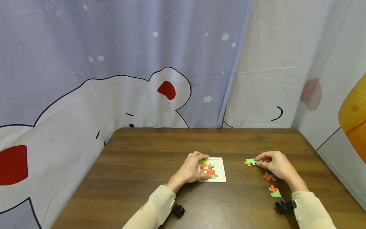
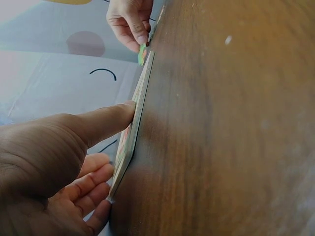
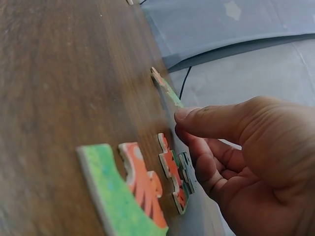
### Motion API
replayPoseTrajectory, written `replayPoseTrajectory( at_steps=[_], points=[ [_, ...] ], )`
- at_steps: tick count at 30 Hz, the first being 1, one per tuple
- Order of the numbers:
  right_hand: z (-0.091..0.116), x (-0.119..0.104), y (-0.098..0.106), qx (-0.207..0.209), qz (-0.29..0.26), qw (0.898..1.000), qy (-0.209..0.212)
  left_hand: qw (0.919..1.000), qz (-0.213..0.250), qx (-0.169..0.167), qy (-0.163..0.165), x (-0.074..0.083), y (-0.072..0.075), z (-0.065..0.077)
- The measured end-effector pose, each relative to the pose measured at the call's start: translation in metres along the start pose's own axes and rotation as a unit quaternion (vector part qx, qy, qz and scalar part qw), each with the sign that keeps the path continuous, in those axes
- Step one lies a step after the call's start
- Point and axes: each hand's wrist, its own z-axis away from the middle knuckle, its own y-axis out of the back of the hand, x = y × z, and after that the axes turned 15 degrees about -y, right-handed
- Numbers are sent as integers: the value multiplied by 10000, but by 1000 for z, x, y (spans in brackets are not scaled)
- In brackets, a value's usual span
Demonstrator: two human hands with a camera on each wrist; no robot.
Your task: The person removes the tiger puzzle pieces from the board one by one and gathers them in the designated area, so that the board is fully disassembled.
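Note:
My left hand (image 1: 188, 168) grips the square white puzzle tray (image 1: 220, 170) on the table, its thumb on the near rim and its fingers at the far left corner. Inside the tray, joined pieces form part of an orange tiger picture (image 1: 208, 169), partly covered by my fingers. To the right, my right hand (image 1: 274, 163) pinches a green and orange puzzle piece (image 1: 250, 162) by its right side between thumb and forefinger. In the right wrist view this piece (image 3: 167, 88) is tilted, its far end close to the tabletop.
Two loose orange and green pieces, one upper (image 1: 269, 176) and one lower (image 1: 274, 191), lie below my right hand. Another, greyish piece (image 3: 187, 172) shows behind them in the right wrist view. The wooden table (image 1: 148, 152) meets a patterned curtain (image 1: 128, 57) at its back edge.

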Motion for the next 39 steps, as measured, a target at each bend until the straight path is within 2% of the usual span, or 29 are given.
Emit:
replayPoseTrajectory(
  at_steps=[9,22,30,39],
  points=[
    [3,-3,5,9,-99,9999,-30,10000,-6,1,-17,0,0,0],
    [5,-14,12,461,-569,9973,102,10000,31,0,-16,-1,0,-1],
    [11,-39,9,418,-1404,9879,517,10000,-14,-48,10,0,-1,-1],
    [6,-78,-7,110,-1696,9825,766,10000,-31,-17,-7,0,-1,0]
  ],
)
